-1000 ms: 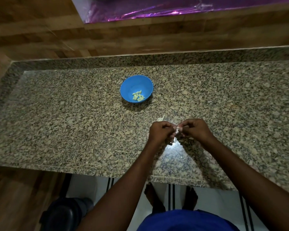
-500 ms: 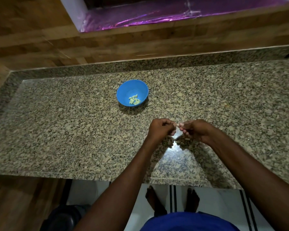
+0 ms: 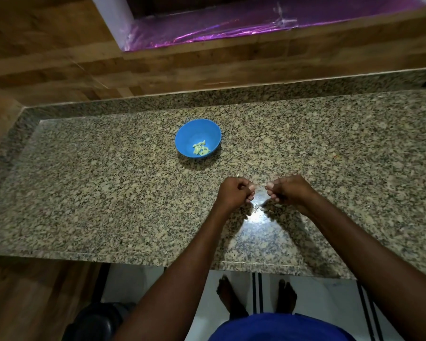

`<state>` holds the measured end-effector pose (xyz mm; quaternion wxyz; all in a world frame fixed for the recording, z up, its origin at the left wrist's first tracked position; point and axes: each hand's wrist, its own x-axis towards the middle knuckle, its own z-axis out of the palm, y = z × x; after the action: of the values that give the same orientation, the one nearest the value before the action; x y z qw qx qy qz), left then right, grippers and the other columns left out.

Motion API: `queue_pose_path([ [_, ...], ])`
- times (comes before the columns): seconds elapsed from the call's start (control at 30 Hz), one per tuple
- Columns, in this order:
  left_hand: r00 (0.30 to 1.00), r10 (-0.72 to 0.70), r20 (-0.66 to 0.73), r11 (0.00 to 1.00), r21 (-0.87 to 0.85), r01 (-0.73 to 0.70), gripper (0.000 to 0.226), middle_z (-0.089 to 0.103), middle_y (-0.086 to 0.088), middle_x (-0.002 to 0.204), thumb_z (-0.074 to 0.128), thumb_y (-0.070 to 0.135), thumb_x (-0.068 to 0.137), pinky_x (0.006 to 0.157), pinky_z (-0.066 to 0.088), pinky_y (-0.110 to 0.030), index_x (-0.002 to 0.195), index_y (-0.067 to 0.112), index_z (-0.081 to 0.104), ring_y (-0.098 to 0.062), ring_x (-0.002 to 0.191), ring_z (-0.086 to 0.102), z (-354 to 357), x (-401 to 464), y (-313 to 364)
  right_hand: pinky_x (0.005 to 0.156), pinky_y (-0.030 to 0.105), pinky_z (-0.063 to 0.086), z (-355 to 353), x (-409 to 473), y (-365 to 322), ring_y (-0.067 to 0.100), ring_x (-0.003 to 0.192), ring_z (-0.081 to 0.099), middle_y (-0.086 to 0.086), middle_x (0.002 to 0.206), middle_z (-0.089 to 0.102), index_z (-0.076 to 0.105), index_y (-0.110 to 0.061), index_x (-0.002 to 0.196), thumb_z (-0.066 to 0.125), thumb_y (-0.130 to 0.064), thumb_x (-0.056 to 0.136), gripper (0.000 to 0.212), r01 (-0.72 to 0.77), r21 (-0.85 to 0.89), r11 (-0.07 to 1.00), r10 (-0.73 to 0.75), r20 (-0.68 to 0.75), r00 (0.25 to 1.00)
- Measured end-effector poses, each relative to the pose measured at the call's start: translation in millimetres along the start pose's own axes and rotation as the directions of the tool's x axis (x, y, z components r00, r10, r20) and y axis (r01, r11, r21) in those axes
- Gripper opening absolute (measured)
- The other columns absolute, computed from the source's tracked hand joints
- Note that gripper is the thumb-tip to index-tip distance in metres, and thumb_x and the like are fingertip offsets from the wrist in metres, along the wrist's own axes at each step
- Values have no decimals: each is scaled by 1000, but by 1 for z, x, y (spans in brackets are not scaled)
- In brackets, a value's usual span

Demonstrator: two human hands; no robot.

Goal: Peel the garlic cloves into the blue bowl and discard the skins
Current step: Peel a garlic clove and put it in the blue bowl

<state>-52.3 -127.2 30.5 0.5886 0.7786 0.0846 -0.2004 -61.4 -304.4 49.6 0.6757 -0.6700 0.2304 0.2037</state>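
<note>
Now, both hands over the granite counter (image 3: 84,193), near its front edge, close to each other but apart, with a small gap between them. Left hand (image 3: 233,193) at about 6 o'clock from the blue bowl (image 3: 197,137), fingers curled into the palm, thumb pressed on the forefinger; something small and pale at the tip, too small to say if a garlic clove or only the nail. Right hand (image 3: 289,190) at about 3 o'clock from the left one, fingers also curled tight, tips turned to the left hand; again impossible to tell what is pinched, if anything. Blue bowl upright on the counter, well apart from both hands, at 12 o'clock from the left hand. Inside, at the bottom, a little heap of peeled cloves (image 3: 201,150), pale yellow-green. A thin pale scrap (image 3: 256,208) on the shiny part of the counter, just under the gap between the hands, maybe skin. Behind the counter, at 12 o'clock, a wooden wall (image 3: 59,57) and purple foil (image 3: 231,25).
</note>
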Motion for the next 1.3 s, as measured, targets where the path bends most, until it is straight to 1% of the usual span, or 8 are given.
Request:
queue_pose_path([
  [0.17, 1000, -6, -11, 999, -41, 6, 4, 69, -7, 64, 77, 6, 84, 64, 57, -32, 83, 3, 74, -15, 56, 65, -1, -3, -3, 47, 23, 51, 2, 4, 0, 18, 51, 57, 16, 64, 64, 67, 7, 79, 72, -3, 88, 15, -23, 45, 999, 24, -9, 1000],
  [0.3, 999, -41, -21, 987, -159, 37, 13, 74, -20, 80, 74, -6, 80, 81, 61, -49, 79, 7, 75, -29, 74, 70, -2, -3, -1, 53, 27, 54, 3, 9, 4, 21, 58, 63, 19, 71, 70, 70, 4, 80, 75, -6, 86, 13, 51, -77, 996, -53, -22, 998],
  [0.6, 998, 48, -33, 981, -188, -54, 9, 71, -21, 78, 73, -2, 86, 70, 61, -33, 93, -7, 72, -20, 63, 67, -3, -5, 6, 51, 24, 50, 8, 12, 5, 15, 54, 65, 16, 69, 71, 71, 0, 74, 76, -4, 84, 12, 191, -233, 953, -197, -2, 980],
  [0.7, 995, 95, -16, 983, -157, -96, 8, 70, -20, 78, 71, -4, 87, 67, 60, -28, 94, -9, 71, -16, 61, 66, -5, -4, 6, 48, 23, 46, 6, 11, -1, 17, 54, 58, 16, 68, 66, 69, 3, 79, 67, 1, 87, 8, -16, -40, 999, 19, 78, 997],
  [0.8, 983, 182, -7, 981, -66, -182, 4, 70, -15, 74, 69, -3, 88, 66, 59, -29, 92, -5, 71, -15, 61, 65, -5, -4, 5, 38, 16, 40, 0, 15, -7, 8, 46, 46, 5, 62, 55, 64, 1, 83, 52, 0, 92, 15, -363, 134, 922, 310, 305, 900],
  [0.97, 960, 272, -67, 961, 72, -268, 6, 72, -9, 73, 66, 3, 91, 66, 58, -32, 89, 5, 71, -11, 62, 65, -2, -3, 6, 41, 16, 45, -8, 19, -8, 7, 49, 50, 3, 65, 56, 66, 1, 83, 53, -2, 92, 16, -500, 220, 838, 371, 443, 816],
  [1.13, 988, 153, -36, 988, 25, -153, 7, 72, -11, 73, 66, 6, 94, 66, 61, -36, 89, 3, 71, -15, 61, 66, -7, 6, 2, 47, 22, 47, -5, 11, -4, 15, 52, 58, 11, 64, 65, 71, 4, 81, 68, 0, 88, 9, -67, -217, 974, 101, 146, 984],
  [1.3, 995, 95, -20, 993, -62, -96, 13, 70, -9, 68, 69, 8, 93, 63, 56, -33, 82, 2, 71, -19, 58, 62, -7, 7, 2, 46, 11, 38, 4, 10, -1, -8, 42, 57, -16, 46, 62, 76, -22, 74, 83, -16, 77, 10, 243, -709, 662, -265, 82, 961],
])
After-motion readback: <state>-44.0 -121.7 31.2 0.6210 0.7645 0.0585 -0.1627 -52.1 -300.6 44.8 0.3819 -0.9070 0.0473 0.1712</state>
